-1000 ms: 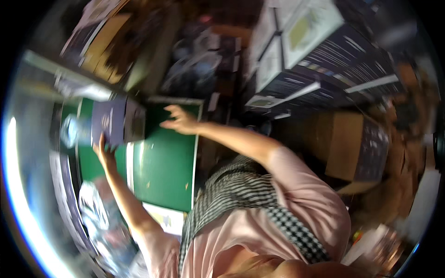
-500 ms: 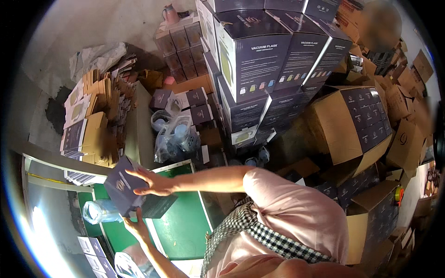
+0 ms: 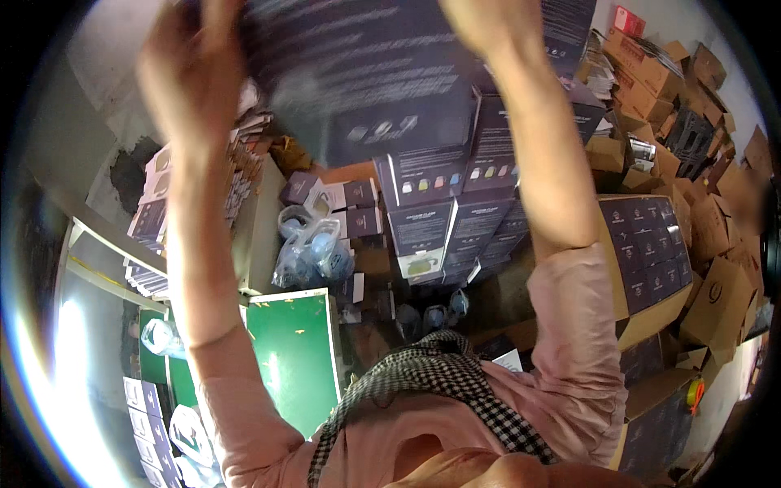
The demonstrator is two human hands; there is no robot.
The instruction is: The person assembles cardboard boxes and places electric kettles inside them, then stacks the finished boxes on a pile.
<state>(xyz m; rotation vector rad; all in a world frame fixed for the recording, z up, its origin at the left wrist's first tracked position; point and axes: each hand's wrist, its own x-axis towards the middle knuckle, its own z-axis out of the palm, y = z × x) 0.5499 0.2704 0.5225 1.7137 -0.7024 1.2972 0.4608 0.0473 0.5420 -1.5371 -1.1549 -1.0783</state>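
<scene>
A dark purple cardboard box (image 3: 366, 89) with pale printing, slightly smeared by motion, is held high at the top of the view. My left hand (image 3: 195, 77), blurred, grips its left side. On its right side is my right hand (image 3: 496, 28), whose fingertips are hidden by the upper edge and the box. Both my arms are raised. Behind and below the held box rises a tall stack of similar purple boxes (image 3: 423, 215); the held box covers part of it. Whether the two touch, I cannot tell.
A green-topped table (image 3: 293, 358) stands at the lower left, with a plastic-wrapped bluish item (image 3: 160, 337) beyond it. Flattened cartons (image 3: 150, 220) pile up at left. Bagged flasks (image 3: 313, 256) lie near small boxes (image 3: 358, 220). At right, an open carton (image 3: 647, 244) holds several purple boxes.
The purple box has gone from above the green table up to the front of the tall stack. Both my arms have swung up and forward with it, and the view has shifted.
</scene>
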